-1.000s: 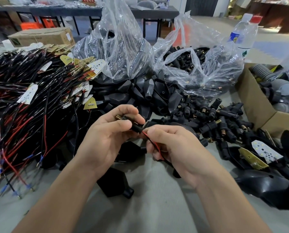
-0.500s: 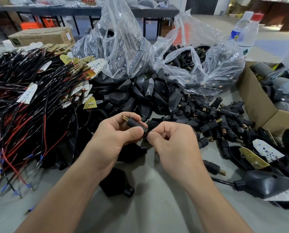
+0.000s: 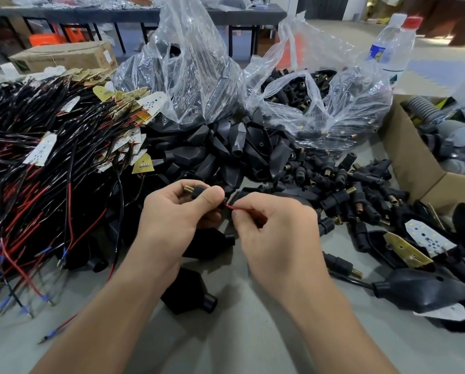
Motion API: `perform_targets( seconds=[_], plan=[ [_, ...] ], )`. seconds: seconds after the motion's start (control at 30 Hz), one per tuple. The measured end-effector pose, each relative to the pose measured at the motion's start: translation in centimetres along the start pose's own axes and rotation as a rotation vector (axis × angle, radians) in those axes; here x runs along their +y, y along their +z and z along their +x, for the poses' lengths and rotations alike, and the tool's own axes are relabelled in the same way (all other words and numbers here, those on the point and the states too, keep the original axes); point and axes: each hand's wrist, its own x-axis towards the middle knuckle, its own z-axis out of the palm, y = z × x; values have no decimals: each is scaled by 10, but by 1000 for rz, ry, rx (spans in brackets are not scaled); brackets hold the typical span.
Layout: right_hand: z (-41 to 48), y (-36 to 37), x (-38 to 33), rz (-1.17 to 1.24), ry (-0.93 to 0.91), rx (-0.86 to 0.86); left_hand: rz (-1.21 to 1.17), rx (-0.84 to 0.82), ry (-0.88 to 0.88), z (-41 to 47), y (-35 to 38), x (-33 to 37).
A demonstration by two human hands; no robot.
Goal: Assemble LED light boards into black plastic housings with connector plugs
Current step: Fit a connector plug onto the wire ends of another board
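Note:
My left hand (image 3: pixel 176 214) grips a black connector plug (image 3: pixel 197 191) with a brass threaded tip pointing left. My right hand (image 3: pixel 277 233) pinches a red wire (image 3: pixel 238 208) that runs into the plug's right end. Below my hands lies a black plastic housing (image 3: pixel 189 294) on the grey table. A heap of black housings (image 3: pixel 226 149) sits behind my hands. Loose connector plugs (image 3: pixel 347 190) are scattered to the right. LED boards on red and black wires (image 3: pixel 42 149) are piled at the left. An assembled housing with a cable (image 3: pixel 420 291) lies at the right.
Two clear plastic bags (image 3: pixel 196 68) of black parts stand at the back. A cardboard box (image 3: pixel 412 163) with grey parts is at the right, water bottles (image 3: pixel 393 41) behind it. Another carton (image 3: pixel 63 56) sits at the back left. A white LED board (image 3: pixel 428 238) lies at the right.
The right hand has pulled a little away from the plug, and a short length of red wire now shows between the two hands. The left hand still holds the plug.

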Motion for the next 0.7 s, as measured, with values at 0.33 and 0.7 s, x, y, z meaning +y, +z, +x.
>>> perform_targets(
  seconds=[0.33,0.7],
  plan=[
    [4,1,1,103,79,-7,-47,-77,7,-7,5,-5],
    [6,-5,4,224,205,-3,-190,-40,68,-3,4,-5]
  ],
)
